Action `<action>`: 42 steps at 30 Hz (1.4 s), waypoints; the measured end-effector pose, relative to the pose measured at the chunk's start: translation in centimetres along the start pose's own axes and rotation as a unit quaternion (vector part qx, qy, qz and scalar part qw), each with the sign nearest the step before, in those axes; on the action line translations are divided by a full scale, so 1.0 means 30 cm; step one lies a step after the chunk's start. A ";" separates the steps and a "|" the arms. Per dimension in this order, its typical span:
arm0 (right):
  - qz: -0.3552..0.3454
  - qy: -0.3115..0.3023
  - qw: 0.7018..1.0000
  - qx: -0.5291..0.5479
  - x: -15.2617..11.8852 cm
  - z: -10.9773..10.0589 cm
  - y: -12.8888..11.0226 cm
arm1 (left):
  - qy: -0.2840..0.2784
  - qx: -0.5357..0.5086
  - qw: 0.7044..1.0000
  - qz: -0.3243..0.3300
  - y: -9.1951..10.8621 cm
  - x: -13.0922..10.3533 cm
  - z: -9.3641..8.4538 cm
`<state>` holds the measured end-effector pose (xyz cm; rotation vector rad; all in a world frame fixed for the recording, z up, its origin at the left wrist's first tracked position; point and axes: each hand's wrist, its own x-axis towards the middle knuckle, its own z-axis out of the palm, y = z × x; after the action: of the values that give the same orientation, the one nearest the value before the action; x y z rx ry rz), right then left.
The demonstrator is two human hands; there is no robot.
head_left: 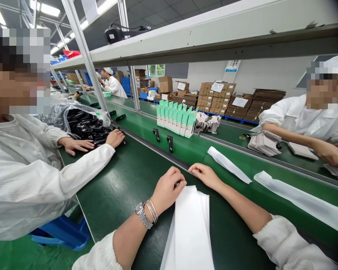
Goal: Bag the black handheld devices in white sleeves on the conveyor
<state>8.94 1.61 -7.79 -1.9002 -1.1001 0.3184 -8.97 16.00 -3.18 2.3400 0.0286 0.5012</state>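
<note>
A stack of long white sleeves (193,228), thin and flat, lies on the green table in front of me. My left hand (169,189), with a watch and bangles at the wrist, is at the stack's far left corner. Its fingers are curled in with thumb and forefinger together, and what is between them, if anything, is hidden. Beyond the stack my right hand (204,174) rests at the conveyor's edge strip, fingers closed and nothing visible in them. On the green belt (202,150) lie one white sleeve (229,165) and another white sleeve (301,200) nearer me.
Two black handheld devices (170,144) stand on the belt near green-and-white boxes (174,118). At left, a co-worker's hands (115,138) are by a bag of black parts (86,123). Across the belt another person handles pale stacked pieces (263,142). A shelf (214,33) hangs overhead.
</note>
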 end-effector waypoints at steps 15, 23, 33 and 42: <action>0.002 -0.005 1.000 0.001 0.005 0.000 0.010 | -0.018 0.018 0.999 -0.019 0.001 0.002 -0.008; 0.022 0.006 1.000 -0.016 0.019 -0.004 0.024 | -0.100 0.029 0.990 -0.099 -0.057 -0.001 -0.024; 0.146 0.102 0.972 -0.153 0.327 0.013 0.049 | -0.095 0.030 0.994 -0.035 -0.038 0.006 -0.006; 0.153 0.110 0.980 -0.058 0.320 -0.022 0.109 | -0.095 0.045 0.994 -0.012 -0.021 0.006 -0.009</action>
<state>16.67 8.18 -8.12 -2.1534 -0.6934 0.2108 -8.84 16.66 -3.36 2.4632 -0.0109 0.2675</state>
